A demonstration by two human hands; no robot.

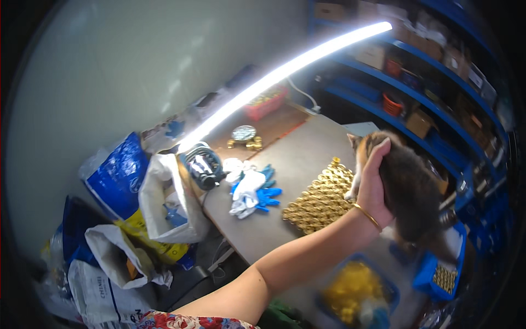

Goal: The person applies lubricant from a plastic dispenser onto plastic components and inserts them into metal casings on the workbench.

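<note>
- The left hand [375, 192] reaches to the right side of the patch of gold pieces [319, 204], a gold bangle [367, 217] at its wrist.
- Its grip curves round the front of the cat [413, 189], thumb along the neck; the other fingers are hidden, so I cannot tell how tightly it holds.
- The cat is just right of the patch, a white forepaw at the patch's edge.
- The right hand does not show, so I cannot tell its grip.
- Left of the patch, white and blue gloves [249, 189] lie on the worktop [298, 145]; nearer the wearer than the patch is a blurred blue tray [394, 293] of yellowish contents.
- The step in hand appears to be handling the cat beside the patch.
- The next move probably calls for supporting its body and keeping its paws off the pieces.
</note>
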